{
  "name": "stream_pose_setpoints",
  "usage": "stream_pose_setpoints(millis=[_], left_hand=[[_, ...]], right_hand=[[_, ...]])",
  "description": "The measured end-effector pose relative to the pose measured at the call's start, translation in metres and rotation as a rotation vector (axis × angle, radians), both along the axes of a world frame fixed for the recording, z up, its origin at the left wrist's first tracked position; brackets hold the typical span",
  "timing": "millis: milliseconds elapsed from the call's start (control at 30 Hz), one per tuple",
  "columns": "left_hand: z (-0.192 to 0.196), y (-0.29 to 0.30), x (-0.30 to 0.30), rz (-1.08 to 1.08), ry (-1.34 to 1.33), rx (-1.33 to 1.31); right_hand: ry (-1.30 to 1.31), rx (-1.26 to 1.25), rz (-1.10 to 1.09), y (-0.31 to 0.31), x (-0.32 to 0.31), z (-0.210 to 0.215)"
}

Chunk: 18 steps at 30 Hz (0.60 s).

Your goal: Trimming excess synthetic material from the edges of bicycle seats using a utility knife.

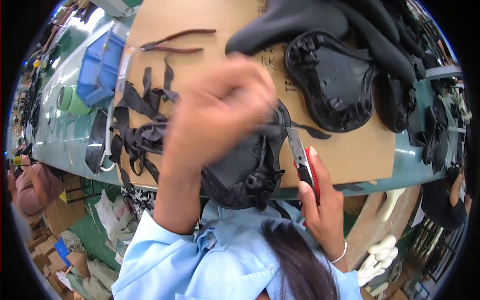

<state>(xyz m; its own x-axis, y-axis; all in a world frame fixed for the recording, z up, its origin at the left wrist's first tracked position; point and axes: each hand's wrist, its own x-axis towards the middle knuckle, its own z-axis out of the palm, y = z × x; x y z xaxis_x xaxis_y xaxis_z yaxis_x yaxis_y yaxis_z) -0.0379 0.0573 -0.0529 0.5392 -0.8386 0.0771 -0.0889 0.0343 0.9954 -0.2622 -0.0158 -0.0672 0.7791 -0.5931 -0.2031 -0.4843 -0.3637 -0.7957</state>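
My left hand [225, 102] is raised in a curled fist and smeared by motion; I cannot make out what, if anything, is in it. It partly hides a black bicycle saddle [237, 172] lying underside up at the table's near edge, its cover edge gathered in folds around the rim. On the right, my right hand [324, 212] grips a red utility knife [311, 172] with its blade out, the tip close to the saddle's right edge. A black strip of cover material [314, 132] lies just beyond the blade.
A cardboard sheet [350, 162] covers the green table. Red-handled cutting pliers [175, 41] and loose black strips [135, 102] lie left. Another upturned saddle [335, 80] and piled black saddles [295, 22] are at the far right. A blue bin [97, 70] and green roll [72, 100] stand left.
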Motion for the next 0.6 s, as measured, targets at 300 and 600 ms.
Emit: stream_pose_setpoints(millis=[300,600], left_hand=[[-0.028,-0.008,0.005,-0.094,-0.869,0.17],[-0.033,-0.013,0.023,-0.107,0.364,-0.542]], right_hand=[[-0.158,-0.114,0.011,-0.021,0.014,-0.009],[-0.051,0.045,0.171,-0.018,0.0,0.007]])
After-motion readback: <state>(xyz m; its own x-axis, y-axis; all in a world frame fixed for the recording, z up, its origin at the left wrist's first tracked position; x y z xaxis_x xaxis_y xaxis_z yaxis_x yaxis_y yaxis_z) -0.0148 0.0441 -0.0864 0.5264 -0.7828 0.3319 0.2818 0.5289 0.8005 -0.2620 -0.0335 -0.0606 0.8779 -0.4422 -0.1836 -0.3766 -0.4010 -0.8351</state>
